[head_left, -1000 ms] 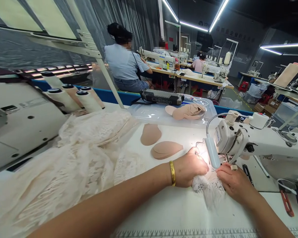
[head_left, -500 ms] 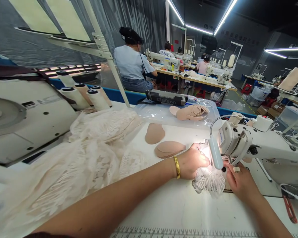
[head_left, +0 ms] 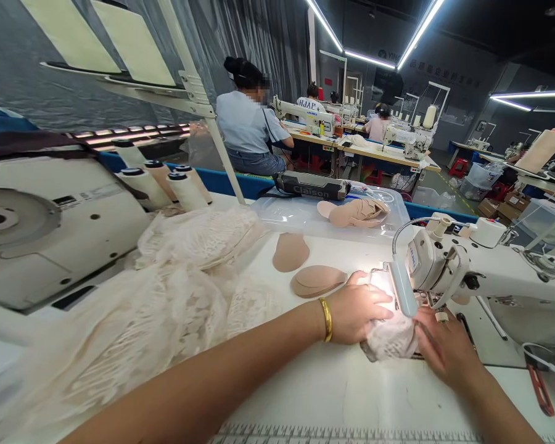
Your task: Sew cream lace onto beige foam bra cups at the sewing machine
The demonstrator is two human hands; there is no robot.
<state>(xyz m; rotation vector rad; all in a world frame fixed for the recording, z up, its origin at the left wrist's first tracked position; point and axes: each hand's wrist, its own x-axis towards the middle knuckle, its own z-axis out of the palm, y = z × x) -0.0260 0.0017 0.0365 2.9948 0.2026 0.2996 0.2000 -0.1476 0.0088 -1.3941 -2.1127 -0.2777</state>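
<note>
The left hand (head_left: 363, 311) lies spread, fingers extended over the pale lace piece (head_left: 391, 342), which sits under its fingertips and reaches across to the right hand (head_left: 448, 342). The right hand's fingers are bent at the lace's other edge; whether they pinch it cannot be told. Between and above both hands hangs a slim lamp (head_left: 402, 287), standing in front of the work, with the sewing machine (head_left: 444, 262) just beyond the right hand. Near the left hand, on its far left side, lie beige pads (head_left: 317, 280); farther left a heap of lace (head_left: 180, 290) covers the bench (head_left: 314, 388). Beyond the pads, a dark case (head_left: 311, 186) rests on a clear plastic box (head_left: 277, 213). Right of the right hand is a red-handled tool (head_left: 541, 391).

The needle area is hidden by lamp and fingers, and glare washes out the lace beside the left fingertips. The right fingertips are partly covered by the machine. Both forearms run out of view, below the hands.
</note>
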